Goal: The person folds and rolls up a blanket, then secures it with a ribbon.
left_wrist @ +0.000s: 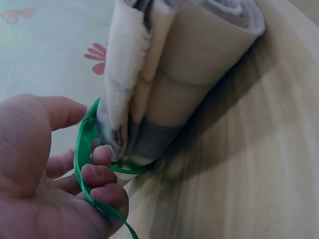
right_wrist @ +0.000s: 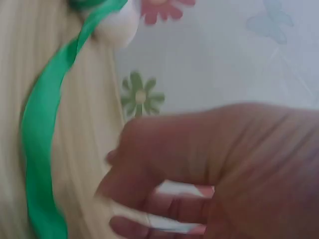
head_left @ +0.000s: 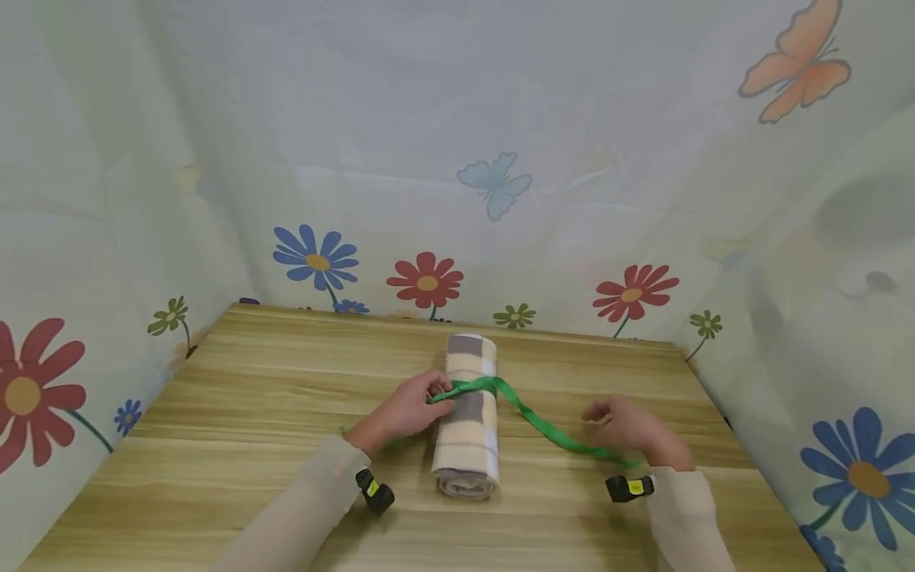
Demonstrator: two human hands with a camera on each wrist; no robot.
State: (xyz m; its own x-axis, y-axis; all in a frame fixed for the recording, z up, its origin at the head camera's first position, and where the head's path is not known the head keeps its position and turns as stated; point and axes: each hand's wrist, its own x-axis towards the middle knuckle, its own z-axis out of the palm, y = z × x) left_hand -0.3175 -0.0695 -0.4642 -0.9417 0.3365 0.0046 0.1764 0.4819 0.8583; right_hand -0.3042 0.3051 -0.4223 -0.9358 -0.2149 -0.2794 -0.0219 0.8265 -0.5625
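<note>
Sleeved forearms, each carrying a small black wrist camera, enter from the lower edge of the head view and rest over the wooden table (head_left: 214,413), which is enclosed on three sides by a pale flower-and-butterfly curtain (head_left: 500,119). At the table's middle lies the rolled checked blanket (head_left: 468,413), its long axis pointing away from the person and its near end showing the spiral of layers; lying flat, it stays rolled only so long as something binds it. A green ribbon (head_left: 543,425) crosses the roll at about mid-length and trails off diagonally across the wood toward the person's right. The left hand (head_left: 407,409) is pressed against the roll's left flank, and the left wrist view shows its fingers (left_wrist: 102,179) curled round the ribbon, pinning that end against the fabric so the band apparently keeps its place on the roll. The right hand (head_left: 629,425) hovers just above the ribbon's trailing end, well apart from the roll; its fingers (right_wrist: 149,204) are loosely bent, and the blurred right wrist view shows the ribbon lying beside them rather than between them, so it appears to hold nothing.
</note>
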